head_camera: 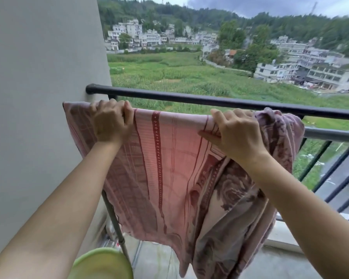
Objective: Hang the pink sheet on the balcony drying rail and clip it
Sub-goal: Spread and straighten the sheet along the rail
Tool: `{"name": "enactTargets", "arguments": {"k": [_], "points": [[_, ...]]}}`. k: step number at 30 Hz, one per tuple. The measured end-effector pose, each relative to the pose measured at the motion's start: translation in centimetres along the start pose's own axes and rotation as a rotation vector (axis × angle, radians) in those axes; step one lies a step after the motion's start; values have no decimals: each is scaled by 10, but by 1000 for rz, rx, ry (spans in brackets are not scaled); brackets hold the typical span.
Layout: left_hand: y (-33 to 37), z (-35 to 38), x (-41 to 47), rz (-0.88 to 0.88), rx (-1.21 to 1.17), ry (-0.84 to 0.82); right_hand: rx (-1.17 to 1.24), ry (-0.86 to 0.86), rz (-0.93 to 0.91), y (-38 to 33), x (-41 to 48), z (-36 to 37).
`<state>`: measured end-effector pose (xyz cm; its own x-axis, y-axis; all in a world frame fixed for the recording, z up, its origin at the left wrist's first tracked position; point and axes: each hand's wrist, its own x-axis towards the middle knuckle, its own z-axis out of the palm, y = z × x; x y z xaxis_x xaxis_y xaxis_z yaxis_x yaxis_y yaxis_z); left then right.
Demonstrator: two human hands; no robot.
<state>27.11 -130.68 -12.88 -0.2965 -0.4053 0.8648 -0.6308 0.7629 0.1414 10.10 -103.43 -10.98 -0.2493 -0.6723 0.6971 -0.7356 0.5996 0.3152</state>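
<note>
We have both hands on the pink sheet (165, 168), which hangs over a rail we can hardly see under the cloth; only its grey continuation (330, 135) shows to the right. Our left hand (111, 122) is clenched around the sheet's top edge near the wall (38, 87), fingers curled over the fold. Our right hand (238, 133) grips the top edge further along, thumb pressing the cloth from our side. Between the hands the sheet lies flat and fairly taut; right of the right hand it is bunched in a thick wad (278, 127), and below it falls in loose, uneven folds.

Just beyond the sheet runs the black balcony handrail (210, 100), fixed to the wall at its left end, with dark railing bars (334, 168) dropping below it on the right. A grey upright pole (114, 218) stands behind the sheet's lower left edge. A green basin (101, 264) sits at the bottom of the view by our left forearm. We see no clip on the sheet.
</note>
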Motion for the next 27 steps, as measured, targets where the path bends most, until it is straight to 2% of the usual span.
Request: {"name": "enactTargets", "arguments": {"k": [4, 8, 11, 13, 14, 15, 16, 18, 19, 21, 24, 27], "points": [[1, -3, -2, -10, 40, -25, -57, 7, 52, 42, -33, -9], [17, -11, -3, -141, 5, -93, 106, -87, 251, 79, -70, -29], [51, -22, -14, -237, -56, -174, 295, 14, 302, 94, -99, -37], [94, -30, -30, -136, -120, -207, 431, 147, 439, 91, -116, -40], [123, -33, -38, -59, -162, -225, 528, 144, 565, 89, -121, -40], [154, -36, -45, 7, -206, -250, 641, 49, 693, 86, -123, -43], [185, -39, -50, 49, -242, -282, 741, -125, 782, 84, -123, -42], [231, -45, -58, 41, -269, -342, 911, -449, 806, 86, -119, -43], [245, -46, -59, 16, -260, -357, 957, -473, 781, 92, -118, -46], [242, -44, -61, -29, -249, -365, 933, -358, 753, 100, -117, -50], [237, -46, -66, 7, -245, -343, 941, -141, 757, 128, -122, -62], [244, -45, -65, -15, -270, -325, 889, -22, 762, 161, -121, -71]]}}
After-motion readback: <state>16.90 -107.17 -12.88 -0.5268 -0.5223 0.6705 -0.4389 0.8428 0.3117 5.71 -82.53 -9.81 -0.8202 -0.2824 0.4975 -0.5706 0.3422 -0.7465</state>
